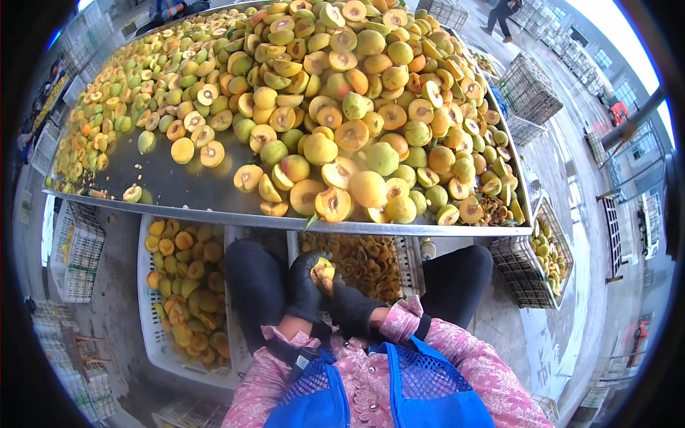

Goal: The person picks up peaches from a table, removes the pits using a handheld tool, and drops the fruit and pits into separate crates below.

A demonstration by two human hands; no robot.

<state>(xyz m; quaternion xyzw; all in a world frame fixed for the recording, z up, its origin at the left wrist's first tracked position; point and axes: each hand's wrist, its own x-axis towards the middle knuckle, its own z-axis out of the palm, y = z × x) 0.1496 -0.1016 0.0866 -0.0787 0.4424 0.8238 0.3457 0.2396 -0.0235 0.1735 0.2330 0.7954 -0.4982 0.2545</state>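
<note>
Between my knees, below the table edge, my left hand [307, 289] in a black glove grips a halved yellow peach [323, 271], its cut face showing orange-brown. Close against that peach half is my right hand [351, 305], also gloved in black, its fingers curled. Whether it holds a small tool is hidden. A crate [409, 265] of brown pit pieces and scraps stands just beyond both hands. Beside my left leg, a white crate [151, 324] holds many peach halves.
A metal table [214, 187] with a raised rim spans the front, heaped with halved peaches [357, 135]. Another crate of fruit [524, 274] stands right of my knee. Stacked crates [529, 89] sit farther right. A person [501, 16] walks in the background.
</note>
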